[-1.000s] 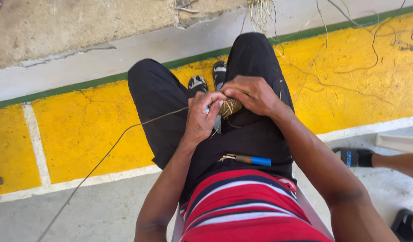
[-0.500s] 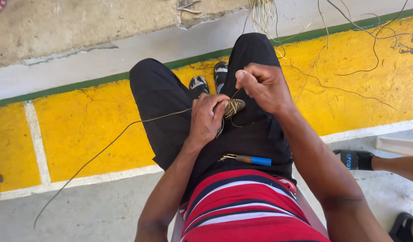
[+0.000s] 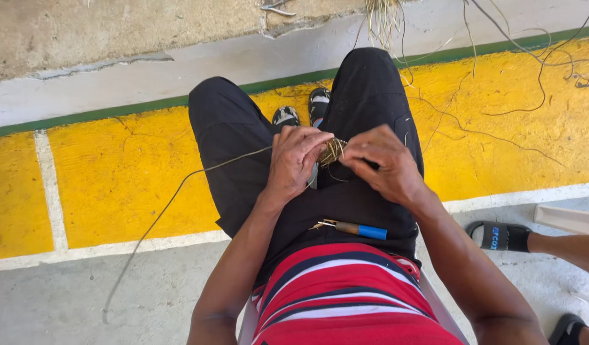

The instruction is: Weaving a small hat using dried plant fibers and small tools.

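Left hand (image 3: 294, 161) and right hand (image 3: 380, 165) meet over the lap, fingers of both closed on a small straw-coloured fibre bundle (image 3: 333, 152) between them; exact pinch looks partly hidden. A thin strand (image 3: 179, 191) runs from the bundle leftward down to the floor. Blue-handled tool (image 3: 353, 228) lies on the lap just below the bundle, untouched.

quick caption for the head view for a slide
Seated person's left hand and right hand work a small straw bundle over the lap, a blue-handled tool resting below.

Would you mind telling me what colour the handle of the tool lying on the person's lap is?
Blue; the tool shows clearly in the head view.
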